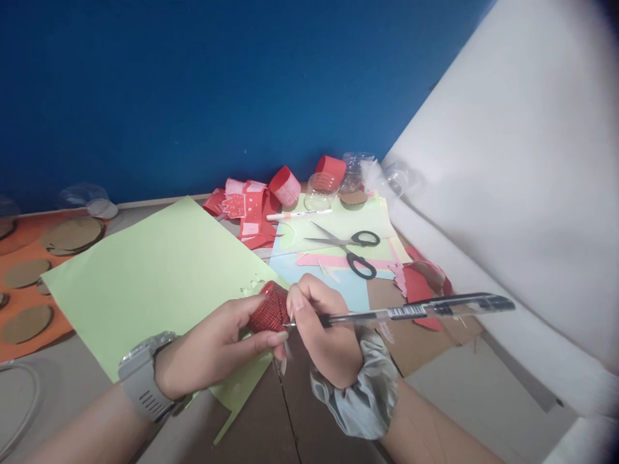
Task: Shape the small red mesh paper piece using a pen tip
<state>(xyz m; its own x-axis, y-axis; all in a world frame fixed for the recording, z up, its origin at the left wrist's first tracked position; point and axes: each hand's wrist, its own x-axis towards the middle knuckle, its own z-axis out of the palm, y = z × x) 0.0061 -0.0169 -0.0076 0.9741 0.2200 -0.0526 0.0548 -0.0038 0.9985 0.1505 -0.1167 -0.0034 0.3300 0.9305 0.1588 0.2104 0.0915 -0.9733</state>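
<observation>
My left hand (227, 338), with a grey watch (145, 374) on its wrist, is closed round a small red paper roll (268, 309) covered in black crosshatched lines. In my right hand (322, 328) is a black pen (411, 310) with a barcode label, its tip touching the roll's side near my left thumb. A grey scrunchie (360, 390) circles my right wrist. Below the roll lies a large light green paper sheet (159, 277). My fingers hide part of the roll.
Black-handled scissors (345, 245) lie partly open on stacked coloured paper (319, 283), near a white marker (300, 214). Red paper rolls (285, 187) and clear plastic cups (322, 191) stand against the blue wall (217, 84). Cardboard discs (72, 235) rest on orange paper (53, 258) at left.
</observation>
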